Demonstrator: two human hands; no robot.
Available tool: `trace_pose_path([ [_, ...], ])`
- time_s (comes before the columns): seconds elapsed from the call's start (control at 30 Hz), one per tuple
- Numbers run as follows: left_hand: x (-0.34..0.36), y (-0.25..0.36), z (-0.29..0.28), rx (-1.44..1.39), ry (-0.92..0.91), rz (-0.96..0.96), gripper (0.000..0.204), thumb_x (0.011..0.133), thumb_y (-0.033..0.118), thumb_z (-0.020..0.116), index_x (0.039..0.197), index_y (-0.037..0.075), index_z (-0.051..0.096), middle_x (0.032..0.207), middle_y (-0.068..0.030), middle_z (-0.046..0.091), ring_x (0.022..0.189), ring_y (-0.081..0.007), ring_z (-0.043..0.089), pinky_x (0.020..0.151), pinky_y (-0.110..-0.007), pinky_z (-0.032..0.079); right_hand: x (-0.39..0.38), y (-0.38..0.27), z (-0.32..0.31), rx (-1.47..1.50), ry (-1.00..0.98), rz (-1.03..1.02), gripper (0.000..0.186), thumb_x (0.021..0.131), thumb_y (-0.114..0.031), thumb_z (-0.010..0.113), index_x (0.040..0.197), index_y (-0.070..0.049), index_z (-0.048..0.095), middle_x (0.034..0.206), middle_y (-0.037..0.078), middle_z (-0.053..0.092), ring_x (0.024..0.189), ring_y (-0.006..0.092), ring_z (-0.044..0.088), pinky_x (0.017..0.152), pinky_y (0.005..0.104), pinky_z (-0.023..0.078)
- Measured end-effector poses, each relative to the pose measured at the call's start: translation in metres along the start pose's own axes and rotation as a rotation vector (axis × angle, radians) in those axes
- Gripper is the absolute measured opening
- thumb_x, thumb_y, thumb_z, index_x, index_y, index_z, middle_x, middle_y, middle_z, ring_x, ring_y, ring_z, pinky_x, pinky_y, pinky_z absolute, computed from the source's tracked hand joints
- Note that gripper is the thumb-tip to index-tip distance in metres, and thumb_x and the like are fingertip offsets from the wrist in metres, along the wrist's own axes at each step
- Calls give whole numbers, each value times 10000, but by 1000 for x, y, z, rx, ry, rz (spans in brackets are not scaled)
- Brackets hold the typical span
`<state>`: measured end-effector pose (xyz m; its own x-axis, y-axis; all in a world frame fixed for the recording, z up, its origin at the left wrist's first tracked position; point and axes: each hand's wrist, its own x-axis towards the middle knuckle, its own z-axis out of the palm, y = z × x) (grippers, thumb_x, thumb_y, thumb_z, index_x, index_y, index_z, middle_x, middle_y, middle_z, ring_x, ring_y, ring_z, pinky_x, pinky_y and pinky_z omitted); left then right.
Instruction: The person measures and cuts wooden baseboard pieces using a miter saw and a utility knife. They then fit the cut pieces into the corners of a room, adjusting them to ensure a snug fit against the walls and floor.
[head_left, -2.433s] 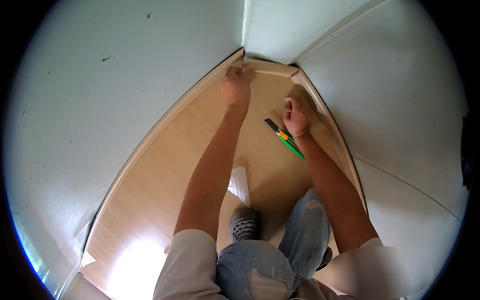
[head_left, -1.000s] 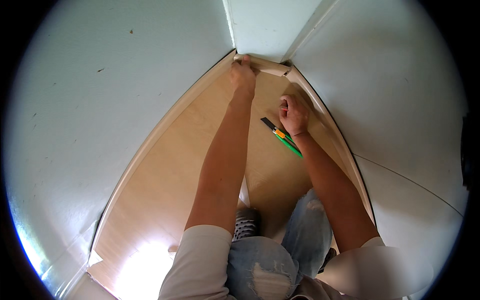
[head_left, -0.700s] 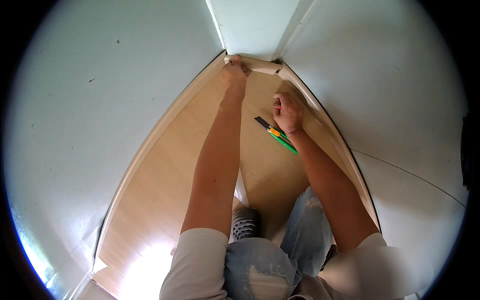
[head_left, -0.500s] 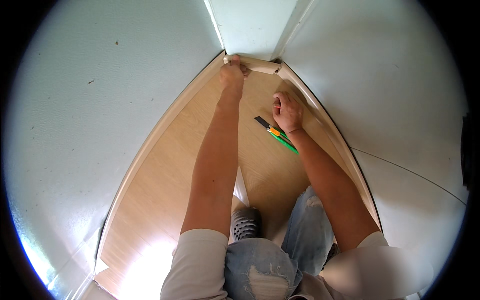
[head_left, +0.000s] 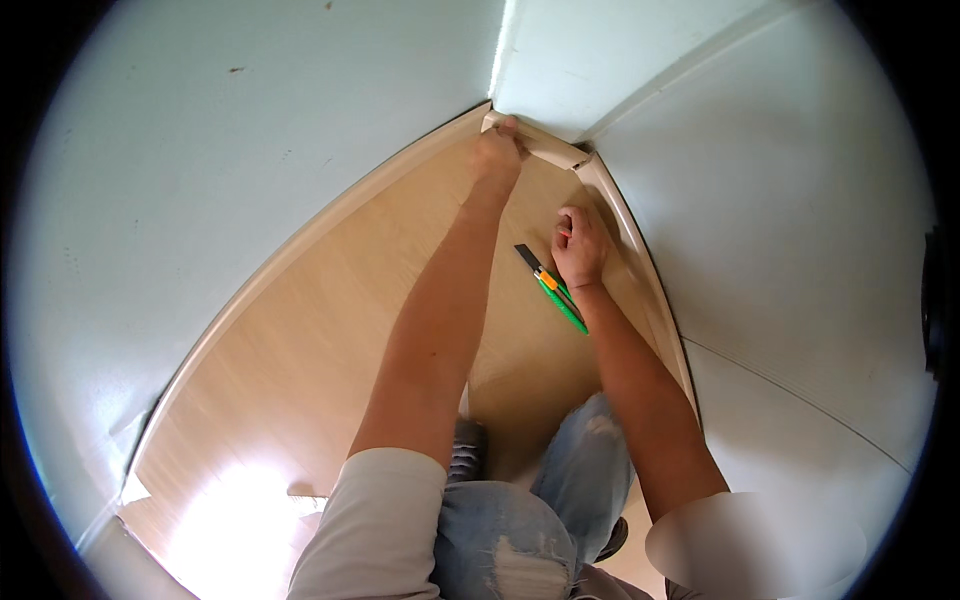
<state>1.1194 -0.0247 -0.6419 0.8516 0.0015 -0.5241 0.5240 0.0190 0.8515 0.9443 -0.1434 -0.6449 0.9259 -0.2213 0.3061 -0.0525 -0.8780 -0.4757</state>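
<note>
At the far end of the floor, my left hand (head_left: 498, 155) is closed on the left end of a short beige skirting board piece (head_left: 550, 149), the thumb over its upper edge. That piece lies along the narrow end wall, and a small dark gap shows at its right end. My right hand (head_left: 580, 250) is curled beside the right-hand skirting board (head_left: 632, 236). Something small and reddish shows between its fingers, too small to make out. Just left of the right hand, a green utility knife (head_left: 553, 288) with an orange slider lies on the floor, its dark blade out.
Pale walls (head_left: 330, 120) rise on both sides and meet the narrow end wall (head_left: 590, 60). A long skirting board (head_left: 300, 247) runs along the left wall. My jeans-clad knees and a dark shoe (head_left: 467, 450) are near me on the wood-look floor (head_left: 330, 350).
The view has turned, so the corner appears farther right. My left hand stays on the short skirting board piece. My right hand remains curled near the knife, which lies in place.
</note>
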Motion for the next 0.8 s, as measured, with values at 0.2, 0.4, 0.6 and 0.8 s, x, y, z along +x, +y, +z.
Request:
trace_pose_path([
  [0.2, -2, -5, 7, -33, 36, 65, 357, 1027, 315, 570, 1009, -32, 650, 789, -87, 620, 677, -183, 598, 602, -341, 519, -2, 2, 1, -25, -13, 18, 302, 757, -44, 656, 1036, -128, 574, 945, 89, 656, 846, 328, 655, 701, 445, 528],
  [0.4, -2, -8, 5, -4, 57, 121, 395, 1019, 340, 579, 1077, -42, 661, 802, -89, 629, 678, -190, 615, 650, -347, 560, -4, 3, 3, -40, -2, 18, 298, 767, -55, 653, 1042, -137, 570, 935, 86, 658, 836, 332, 655, 693, 449, 524],
  [0.6, 11, -17, 1, 6, 74, 134, 419, 1016, 378, 570, 948, -26, 655, 787, -88, 648, 666, -186, 629, 625, -333, 541, -1, -4, 2, -44, 6, 10, 291, 767, -52, 651, 1033, -137, 568, 932, 79, 657, 815, 336, 654, 676, 457, 521],
  [0.8, 10, -16, -2, 119, 81, 176, 452, 1015, 408, 560, 897, -18, 652, 750, -94, 654, 628, -184, 629, 573, -329, 510, 0, -3, 0, -64, 17, -14, 287, 765, -47, 647, 1025, -136, 565, 929, 75, 652, 817, 331, 653, 670, 453, 523],
])
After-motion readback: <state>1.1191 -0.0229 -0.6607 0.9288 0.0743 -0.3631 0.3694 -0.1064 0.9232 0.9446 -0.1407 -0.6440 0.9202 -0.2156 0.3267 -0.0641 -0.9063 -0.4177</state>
